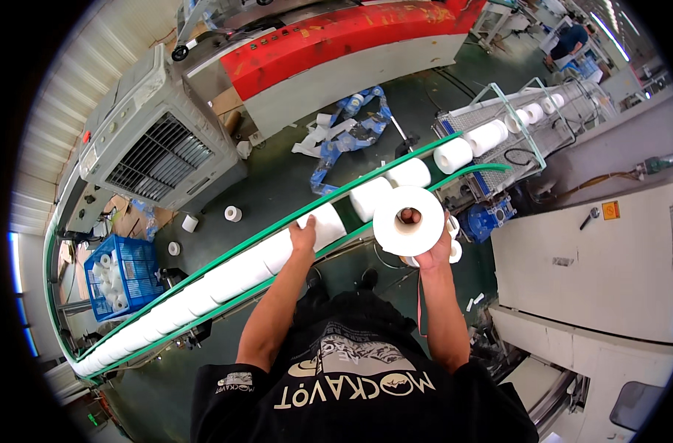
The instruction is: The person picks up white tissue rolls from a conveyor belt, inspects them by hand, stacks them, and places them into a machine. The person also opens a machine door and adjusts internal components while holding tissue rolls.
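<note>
My right hand [438,249] grips a white toilet paper roll [390,230] from its right side, above the conveyor. The roll's round end and core hole face up, and a fingertip shows through the hole. On the conveyor, my left hand [302,235] clasps another white toilet paper roll [328,224]. To its left, a long row of rolls [229,281] lies end to end between the green guide rails [226,263]. Beyond a gap on the right sits a further roll [368,198]. More rolls [455,249] show partly behind my right hand.
A blue crate [138,275] of rolls stands at the left, below a large grey air cooler [159,151]. Loose rolls [233,213] and crumpled blue film [345,151] lie on the floor. A mesh conveyor [492,111] carries rolls at the upper right, beside a pale machine cabinet [588,273].
</note>
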`<control>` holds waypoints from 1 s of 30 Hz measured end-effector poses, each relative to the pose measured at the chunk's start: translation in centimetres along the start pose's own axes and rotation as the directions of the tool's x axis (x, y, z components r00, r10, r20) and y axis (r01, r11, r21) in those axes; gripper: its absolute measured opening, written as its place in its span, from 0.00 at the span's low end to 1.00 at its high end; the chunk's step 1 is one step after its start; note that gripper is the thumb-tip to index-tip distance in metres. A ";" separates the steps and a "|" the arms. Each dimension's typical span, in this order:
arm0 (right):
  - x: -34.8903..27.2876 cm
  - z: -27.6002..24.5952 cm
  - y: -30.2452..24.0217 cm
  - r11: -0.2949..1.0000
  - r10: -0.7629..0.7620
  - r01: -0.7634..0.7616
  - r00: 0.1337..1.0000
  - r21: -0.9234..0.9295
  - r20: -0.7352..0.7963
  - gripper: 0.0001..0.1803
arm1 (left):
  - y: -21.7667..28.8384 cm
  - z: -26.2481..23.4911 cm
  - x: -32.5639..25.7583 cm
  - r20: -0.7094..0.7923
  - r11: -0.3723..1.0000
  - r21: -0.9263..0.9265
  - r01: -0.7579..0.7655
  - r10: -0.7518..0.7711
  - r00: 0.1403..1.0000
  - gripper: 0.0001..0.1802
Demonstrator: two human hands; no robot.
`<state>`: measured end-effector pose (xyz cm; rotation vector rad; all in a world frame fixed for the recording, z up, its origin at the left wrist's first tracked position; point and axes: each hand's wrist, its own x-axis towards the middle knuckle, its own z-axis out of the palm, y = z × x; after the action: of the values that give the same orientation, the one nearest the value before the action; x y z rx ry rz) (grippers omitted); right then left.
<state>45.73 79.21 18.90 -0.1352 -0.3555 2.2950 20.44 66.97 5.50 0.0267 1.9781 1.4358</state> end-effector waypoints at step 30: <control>-3.2 18.4 4.0 -0.252 -0.004 0.394 0.913 -0.884 0.408 0.69 | 13.8 -6.2 -15.7 0.735 0.402 -0.678 0.615 0.360 0.574 0.27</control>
<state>41.24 70.39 35.25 -0.5260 -2.2064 0.9796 24.17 61.03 26.14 0.0092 0.1933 1.7411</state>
